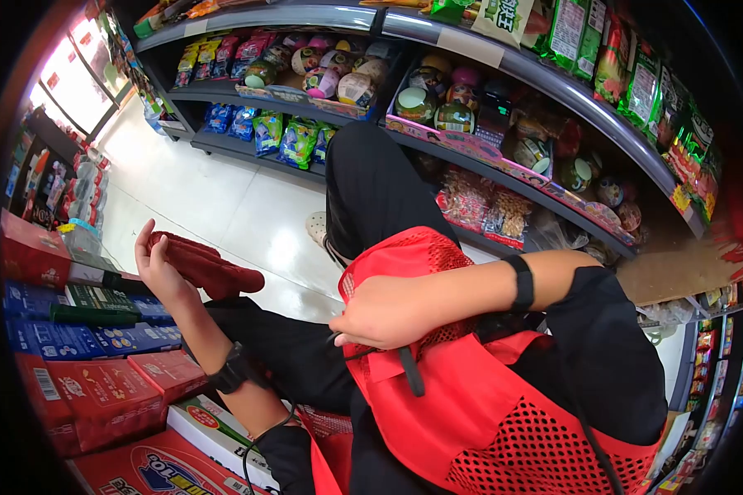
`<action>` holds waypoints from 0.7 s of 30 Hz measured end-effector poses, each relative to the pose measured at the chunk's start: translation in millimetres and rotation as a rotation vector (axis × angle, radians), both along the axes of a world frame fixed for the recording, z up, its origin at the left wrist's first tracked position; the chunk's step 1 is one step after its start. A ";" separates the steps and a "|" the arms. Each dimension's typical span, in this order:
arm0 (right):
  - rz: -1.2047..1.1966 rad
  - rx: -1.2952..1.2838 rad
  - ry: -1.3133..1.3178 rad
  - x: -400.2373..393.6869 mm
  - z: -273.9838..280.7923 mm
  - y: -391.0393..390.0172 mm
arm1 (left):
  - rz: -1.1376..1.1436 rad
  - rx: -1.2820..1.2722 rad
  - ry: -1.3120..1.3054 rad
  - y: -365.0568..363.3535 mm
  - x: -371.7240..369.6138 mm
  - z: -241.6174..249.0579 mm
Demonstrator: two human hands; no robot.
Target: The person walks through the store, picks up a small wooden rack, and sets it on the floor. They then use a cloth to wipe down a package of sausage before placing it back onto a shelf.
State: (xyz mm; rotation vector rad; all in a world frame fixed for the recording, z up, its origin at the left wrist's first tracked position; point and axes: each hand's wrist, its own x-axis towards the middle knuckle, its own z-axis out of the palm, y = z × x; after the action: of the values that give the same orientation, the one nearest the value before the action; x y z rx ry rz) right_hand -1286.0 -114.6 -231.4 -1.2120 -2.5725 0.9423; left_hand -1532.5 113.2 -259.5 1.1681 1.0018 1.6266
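Note:
In the head view, my left hand is raised at the left beside stacked boxes, its fingers curled around a folded dark red cloth. The cloth hangs out past my palm to the right. My right hand is closed in front of the red mesh vest, with a thin black cord at its fingertips. Just below that hand, a short dark strap end dangles on the vest. Each wrist wears a black band, and a cable runs down from the left one.
Shelves ahead hold capsule toys, bagged snacks and green packets. Red boxes and blue boxes are stacked close at the left. My bent knee is near the lower shelf, above a pale tiled floor.

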 end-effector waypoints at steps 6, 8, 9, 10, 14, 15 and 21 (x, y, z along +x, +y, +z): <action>-0.321 0.241 -0.119 53.5 41.6 -29.1 | -0.006 0.008 0.035 0.7 0.5 -2.0; -0.532 0.177 -0.057 82.1 45.9 -38.2 | 0.042 0.004 0.088 -8.2 7.6 6.4; -0.590 0.153 0.000 100.6 41.0 -41.6 | 0.065 0.006 0.114 -10.4 10.6 10.3; -0.696 0.009 0.144 121.5 34.9 -46.2 | 0.068 0.012 0.118 -9.4 11.3 10.5; -0.877 0.130 0.233 201.7 -50.1 -79.4 | 0.048 0.016 0.126 -6.0 8.0 4.6; -0.977 0.049 0.285 208.4 -77.8 -91.1 | 0.031 0.015 0.128 -5.2 7.5 3.6; -1.152 -0.241 0.761 207.2 -201.2 -122.5 | 0.016 0.018 0.163 -10.0 16.2 3.6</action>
State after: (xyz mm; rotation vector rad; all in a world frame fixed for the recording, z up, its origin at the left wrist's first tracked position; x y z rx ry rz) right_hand -1078.7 -237.0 -432.5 -1.6137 -0.9302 1.0683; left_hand -1516.3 103.2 -255.9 1.3250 1.1040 1.5751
